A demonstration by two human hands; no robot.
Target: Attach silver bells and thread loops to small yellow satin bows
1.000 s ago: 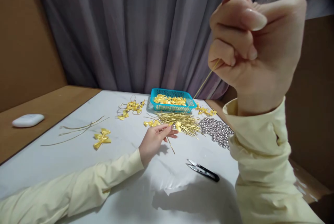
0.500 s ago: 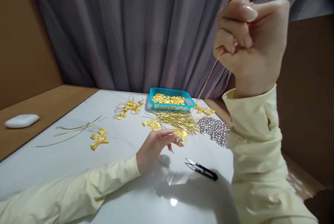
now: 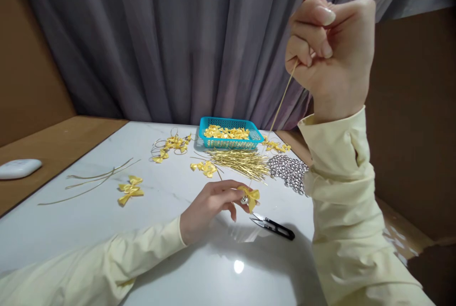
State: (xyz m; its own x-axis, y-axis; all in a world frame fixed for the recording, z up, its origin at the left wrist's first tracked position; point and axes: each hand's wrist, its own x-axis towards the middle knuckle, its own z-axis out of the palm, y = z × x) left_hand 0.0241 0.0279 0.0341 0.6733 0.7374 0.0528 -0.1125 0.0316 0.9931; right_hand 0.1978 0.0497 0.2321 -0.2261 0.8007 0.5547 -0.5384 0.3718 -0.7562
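My left hand pinches a yellow ribbon bow with a small silver bell at its side, just above the white table. Raised high at the right, my right hand is closed, with thumb and forefinger pressed together at the top. A thin gold cord runs down from its curled lower fingers toward the bow; the cord's lower stretch is faint. Whether the fingertips hold something else is too small to tell. Black-handled thread snips lie with blades apart beside the left hand.
A blue basket of yellow bows stands at the back. Before it lie a bundle of gold cords and a pile of silver bells. Corded bows, loose bows and several cords lie leftward. A white case sits far left.
My left hand has turned slightly and lowered the bow, which shows more fully. My right hand stays raised, fingers still closed on the cord. The whole view has shifted a little.
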